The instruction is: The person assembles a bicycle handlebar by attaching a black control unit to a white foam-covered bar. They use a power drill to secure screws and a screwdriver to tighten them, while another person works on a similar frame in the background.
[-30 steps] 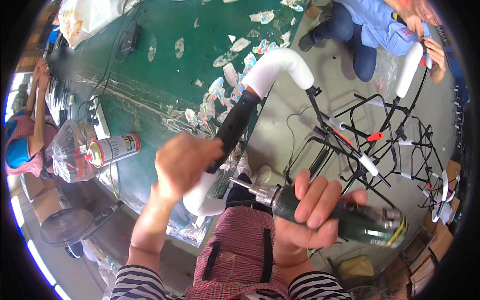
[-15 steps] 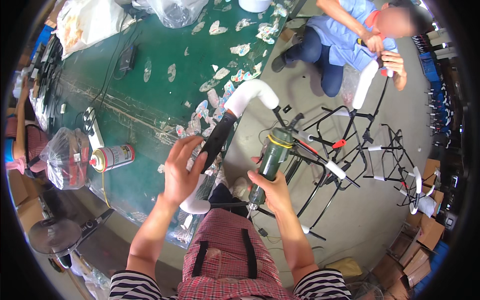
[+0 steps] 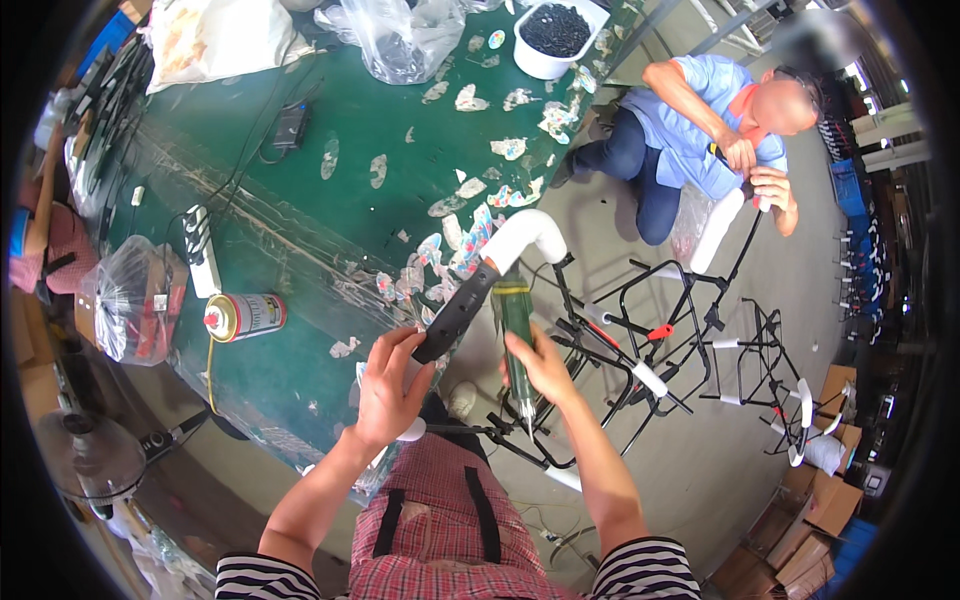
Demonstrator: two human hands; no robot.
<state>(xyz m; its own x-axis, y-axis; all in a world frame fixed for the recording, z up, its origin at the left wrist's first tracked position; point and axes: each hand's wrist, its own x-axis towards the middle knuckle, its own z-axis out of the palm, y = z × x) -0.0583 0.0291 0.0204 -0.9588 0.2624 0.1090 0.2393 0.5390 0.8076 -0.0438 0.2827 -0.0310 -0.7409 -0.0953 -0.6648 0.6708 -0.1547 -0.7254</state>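
Note:
My right hand [image 3: 541, 368] is wrapped around a green electric screwdriver [image 3: 514, 325], whose bit points down toward the floor beside my apron. To its left stands a bent handlebar with white foam sleeves [image 3: 522, 233] and a long black plastic piece [image 3: 455, 315] along its middle. My left hand [image 3: 394, 388] is closed around the handlebar just below the black piece, with fingers and thumb on either side. Part of the foam is hidden behind that hand. The handlebar belongs to a black tubular frame [image 3: 562, 300] beside the table.
The green table [image 3: 300, 215] bears paper scraps, a spray can [image 3: 245, 316], a power strip [image 3: 201, 252] and a white tub of black screws [image 3: 556, 35]. More black frames [image 3: 762, 375] stand on the right. A co-worker [image 3: 690, 130] crouches beyond, hands on another frame.
The screwdriver has swung left and tilted, its upper end now behind the handlebar. My left hand has moved down to the lower end of the black piece. The view has shifted.

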